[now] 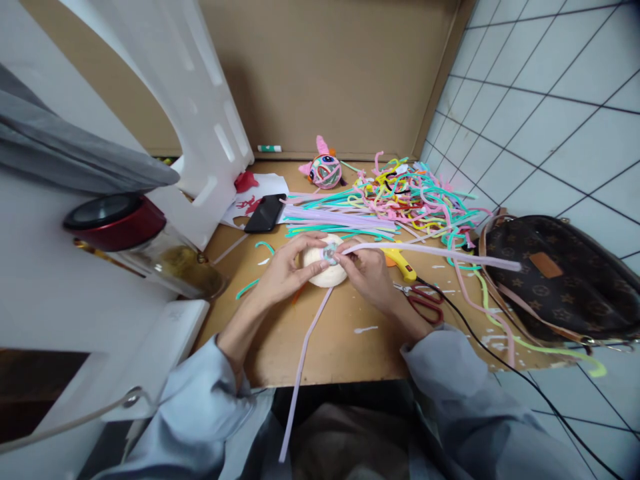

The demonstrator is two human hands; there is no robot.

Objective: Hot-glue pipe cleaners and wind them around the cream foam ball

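Pale ball: held near the middle of the table; I cannot tell whether the ball also rests on the surface. I judge it light, firm and apt to roll, best taken at opposite sides.
Lilac strips: one runs from the ball toward the right edge, another hangs past the near edge; whether they join is hidden. I rate them light, soft-faced and easily bent, best pinched close to the ball.
Clear bluish piece: small, on top of the ball; nature unclear.
Left hand: partly closed, fingers and thumb curved round the ball's left side.
Right hand: fingertips nearly closed, pinching the first strip against the ball.
Right of the hands: yellow glue gun, with red-handled scissors just beside it.
Far edge: pink-eared figure.
Far right corner: tangled coloured stems.
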